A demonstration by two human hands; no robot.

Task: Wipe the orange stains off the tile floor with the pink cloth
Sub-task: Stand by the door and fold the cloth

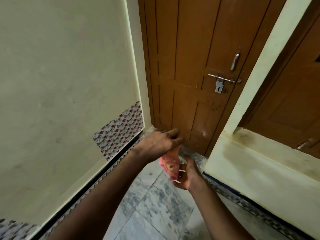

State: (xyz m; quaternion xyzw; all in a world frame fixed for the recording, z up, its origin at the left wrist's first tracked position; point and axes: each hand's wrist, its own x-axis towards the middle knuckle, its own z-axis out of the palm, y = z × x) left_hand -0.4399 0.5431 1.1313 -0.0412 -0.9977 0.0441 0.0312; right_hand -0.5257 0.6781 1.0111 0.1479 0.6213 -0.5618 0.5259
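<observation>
Left hand [160, 140]: raised in front of the door's foot, back of hand to the camera, fingers curled down over the top end of the pink cloth [170, 164], gripping it. Right hand [187, 175]: lower and just to the right, palm turned up and inward, fingers loosely bent, cupping the cloth's lower end; thumb side touching the fabric.

Pink cloth: bunched, hanging between the two hands, held in the air above the tile floor [155, 205], not touching it. Darker orange-brown patch near its middle; pale frayed threads at the lower edge, against the right palm.

Tile floor: pale grey tiles with darker mottling, joints running diagonally, seen between the two forearms. Orange stains not discernible on the visible part.

Brown wooden door [187, 66]: panelled, directly behind the hands, closed; metal handle [235, 62] above a sliding bolt latch [223, 80] on its right side.

Cream wall [60, 84]: to the left, with a patch of floral-patterned covering [119, 130] low down, just beside the door frame; dark patterned skirting along its base.

Cream pillar [259, 66]: right of the door, with a stained cream ledge below it. Second brown door [294, 101]: further right, partly in view.
</observation>
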